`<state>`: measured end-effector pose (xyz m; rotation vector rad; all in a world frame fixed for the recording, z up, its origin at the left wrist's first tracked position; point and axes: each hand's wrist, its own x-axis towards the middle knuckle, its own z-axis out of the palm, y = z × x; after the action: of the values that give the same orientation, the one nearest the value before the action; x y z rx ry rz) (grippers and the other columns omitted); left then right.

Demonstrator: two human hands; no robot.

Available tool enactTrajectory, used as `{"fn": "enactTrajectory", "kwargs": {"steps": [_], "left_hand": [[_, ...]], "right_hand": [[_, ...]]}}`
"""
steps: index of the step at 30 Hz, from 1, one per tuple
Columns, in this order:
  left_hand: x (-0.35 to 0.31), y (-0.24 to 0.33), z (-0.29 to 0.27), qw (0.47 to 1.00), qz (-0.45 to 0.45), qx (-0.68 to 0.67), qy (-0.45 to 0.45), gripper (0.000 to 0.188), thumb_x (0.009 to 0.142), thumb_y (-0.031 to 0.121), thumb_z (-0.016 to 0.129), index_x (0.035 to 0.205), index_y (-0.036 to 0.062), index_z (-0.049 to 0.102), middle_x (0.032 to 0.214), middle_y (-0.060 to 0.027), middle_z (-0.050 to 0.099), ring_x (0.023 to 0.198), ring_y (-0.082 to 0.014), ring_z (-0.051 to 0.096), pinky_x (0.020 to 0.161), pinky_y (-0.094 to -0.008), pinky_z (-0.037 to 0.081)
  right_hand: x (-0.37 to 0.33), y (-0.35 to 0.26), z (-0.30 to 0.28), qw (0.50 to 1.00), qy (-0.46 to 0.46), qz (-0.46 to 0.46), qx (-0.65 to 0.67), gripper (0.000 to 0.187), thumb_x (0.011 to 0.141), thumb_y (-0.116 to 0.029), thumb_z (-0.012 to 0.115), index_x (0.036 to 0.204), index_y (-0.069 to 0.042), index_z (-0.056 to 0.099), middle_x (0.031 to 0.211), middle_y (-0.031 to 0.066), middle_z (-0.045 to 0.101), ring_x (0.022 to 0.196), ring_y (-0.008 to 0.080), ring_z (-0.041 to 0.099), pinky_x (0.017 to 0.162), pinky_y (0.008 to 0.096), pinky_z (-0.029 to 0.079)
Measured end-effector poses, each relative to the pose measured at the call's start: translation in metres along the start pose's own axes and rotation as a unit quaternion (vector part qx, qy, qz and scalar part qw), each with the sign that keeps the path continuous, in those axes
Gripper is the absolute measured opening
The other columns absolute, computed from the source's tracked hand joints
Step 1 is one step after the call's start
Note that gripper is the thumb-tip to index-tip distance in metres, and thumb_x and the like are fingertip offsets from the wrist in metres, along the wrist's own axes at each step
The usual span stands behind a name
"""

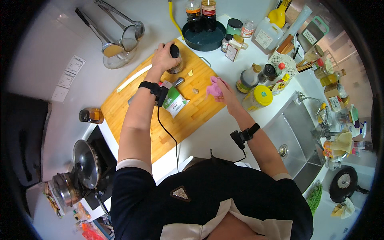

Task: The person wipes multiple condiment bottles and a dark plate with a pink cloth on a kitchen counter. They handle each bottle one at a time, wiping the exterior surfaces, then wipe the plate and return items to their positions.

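Note:
My left hand (165, 59) is closed round a small glass jar (176, 69) with a black lid, near the far edge of a wooden cutting board (172, 142). A crumpled pink cloth (214, 89) is gripped in my right hand (228, 96) at the board's right edge. Below the left hand lies a green and white packet (175, 100). Beside it shows a dark knife handle (179, 82); its blade is mostly hidden by the packet and my forearm. A long white stalk (134, 78) and small pale yellow pieces (190, 73) rest on the board.
Behind the board, a dark round pan (204, 42) holds two dark bottles. Several jars stand to the right, including a yellow-lidded tub (260, 97). Beyond them is a steel sink (294, 132). At left are a jar of amber contents (92, 116) and a lidded pan (86, 164) on the stove.

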<state>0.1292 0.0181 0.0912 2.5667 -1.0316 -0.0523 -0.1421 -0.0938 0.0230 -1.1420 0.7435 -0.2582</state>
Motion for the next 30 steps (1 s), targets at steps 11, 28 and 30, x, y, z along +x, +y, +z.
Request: {"fn": "enactTrajectory", "kwargs": {"steps": [11, 28, 30], "left_hand": [[0.048, -0.057, 0.031, 0.999, 0.018, -0.031, -0.01, 0.08, 0.068, 0.035, 0.082, 0.14, 0.0217, 0.05, 0.126, -0.0158, 0.054, 0.118, -0.042, 0.052, 0.1, -0.0481, 0.047], [0.042, 0.037, 0.016, 0.61, -0.021, -0.776, -0.157, 0.043, 0.103, 0.043, 0.048, 0.133, 0.0116, 0.049, 0.121, -0.009, 0.062, 0.106, -0.0235, 0.064, 0.091, -0.0433, 0.056], [0.039, 0.041, 0.031, 0.567, -0.071, -0.811, -0.129, 0.038, 0.105, 0.037, 0.045, 0.131, 0.009, 0.048, 0.119, -0.0101, 0.062, 0.106, -0.0267, 0.064, 0.09, -0.0429, 0.058]], "right_hand": [[0.048, -0.026, 0.031, 0.998, -0.025, -0.021, -0.047, 0.045, 0.096, -0.048, 0.059, 0.124, -0.013, 0.062, 0.101, -0.0017, 0.063, 0.081, 0.0066, 0.058, 0.068, 0.0214, 0.046], [0.112, -0.176, 0.095, 0.925, -0.142, -0.141, -0.322, 0.062, 0.095, -0.061, 0.05, 0.113, -0.005, 0.068, 0.096, 0.0079, 0.068, 0.089, 0.0116, 0.062, 0.075, 0.0286, 0.049], [0.129, -0.19, 0.092, 0.889, -0.115, -0.156, -0.415, 0.066, 0.095, -0.063, 0.047, 0.11, -0.003, 0.069, 0.093, 0.0099, 0.069, 0.077, 0.0156, 0.065, 0.067, 0.0303, 0.051]]}}
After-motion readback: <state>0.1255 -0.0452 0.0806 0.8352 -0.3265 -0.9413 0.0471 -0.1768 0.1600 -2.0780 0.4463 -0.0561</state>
